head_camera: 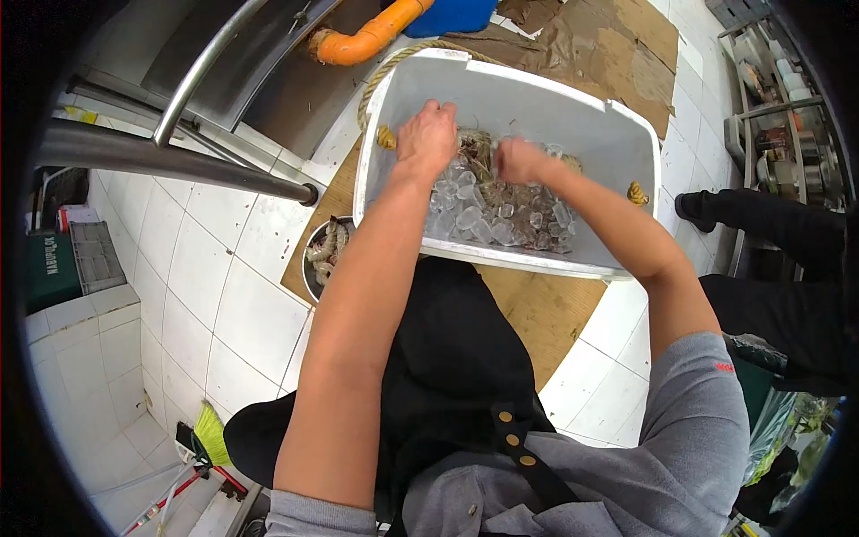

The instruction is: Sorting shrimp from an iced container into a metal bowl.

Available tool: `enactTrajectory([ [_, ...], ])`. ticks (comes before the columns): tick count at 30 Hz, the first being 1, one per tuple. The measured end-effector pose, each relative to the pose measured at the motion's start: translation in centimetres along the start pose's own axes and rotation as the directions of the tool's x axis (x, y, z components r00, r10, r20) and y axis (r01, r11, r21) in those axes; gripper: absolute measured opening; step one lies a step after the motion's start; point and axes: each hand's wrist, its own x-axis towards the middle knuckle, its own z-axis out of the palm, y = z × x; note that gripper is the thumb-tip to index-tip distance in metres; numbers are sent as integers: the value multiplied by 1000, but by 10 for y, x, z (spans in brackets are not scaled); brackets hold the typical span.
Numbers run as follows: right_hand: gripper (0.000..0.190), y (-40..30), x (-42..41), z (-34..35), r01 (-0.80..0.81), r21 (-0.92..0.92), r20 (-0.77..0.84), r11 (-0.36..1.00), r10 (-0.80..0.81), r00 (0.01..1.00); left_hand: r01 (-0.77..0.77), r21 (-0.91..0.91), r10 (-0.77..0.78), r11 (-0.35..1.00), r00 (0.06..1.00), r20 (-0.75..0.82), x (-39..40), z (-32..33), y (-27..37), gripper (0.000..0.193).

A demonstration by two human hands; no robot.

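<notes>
A large white plastic tub (pixel 590 235) with rope handles stands before me, holding ice cubes (pixel 470 211) and raw shrimp (pixel 475 149). My left hand (pixel 429 137) is inside, near the tub's left wall, with its fingers curled beside the shrimp. Whether it grips one is hidden. Over the ice and shrimp, right of the left hand, my right hand (pixel 520 161) is blurred and its fingers look curled in. What it may hold does not show. Left of the tub, partly behind my left forearm, a round metal bowl (pixel 308 272) contains several shrimp (pixel 325 248).
Wooden board (pixel 530 302) lies under the tub on white floor tiles. A metal rail (pixel 181 164) and an orange pipe (pixel 369 37) are at upper left. Flattened cardboard (pixel 604 54) lies behind the tub. Another person's black-clad leg (pixel 772 215) and shelving (pixel 772 104) stand right.
</notes>
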Motion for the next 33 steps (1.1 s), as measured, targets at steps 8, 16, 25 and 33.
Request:
enactTrajectory([
  [8,44,-1,-51,72,99,-253,-102,962,-128,986,3,-36,-2,999,1000,27,2,0,4,18],
  [16,27,10,-45,-4,-155,748,103,645,118,988,-93,-240,144,966,968,205,-2,6,-2,27],
  [25,28,-10,-70,-37,-37,963,-2,-269,-142,990,17,-465,103,885,967,231,5,3,11,50],
  [33,23,-13,-60,-42,1,998,-2,-66,-13,1000,33,-565,82,824,981,176,4,4,11,50],
])
